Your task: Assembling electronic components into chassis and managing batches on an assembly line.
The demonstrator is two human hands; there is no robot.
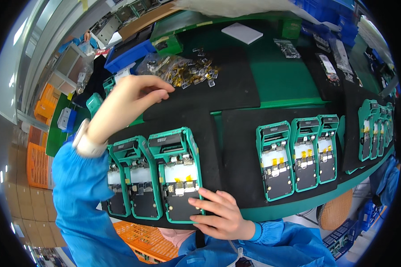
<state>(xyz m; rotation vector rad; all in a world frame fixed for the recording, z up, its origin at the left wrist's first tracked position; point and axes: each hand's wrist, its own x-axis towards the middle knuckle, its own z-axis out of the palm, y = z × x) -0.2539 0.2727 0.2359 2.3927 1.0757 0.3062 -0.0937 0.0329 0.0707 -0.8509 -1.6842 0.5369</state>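
Note:
My left hand [143, 94], with a pale band on its wrist, is raised over the black mat beside a pile of small gold and clear parts [191, 74]. Its thumb and forefinger are pinched together; whatever may be between them is too small to make out. My right hand [222, 216] lies with fingers spread on the lower right edge of a green-framed device housing [181, 178], holding nothing. That housing has a bare circuit board, a white panel and two yellow tabs. Left of it are similar housings [142, 182], partly hidden behind my left sleeve.
More green housings [276, 162] with yellow tabs stand in a row to the right, and another group [370, 131] sits farther right. A clear plastic bag [153, 63], a blue tray [128, 57], a white pad [242, 33] and bagged parts [287, 48] lie toward the back.

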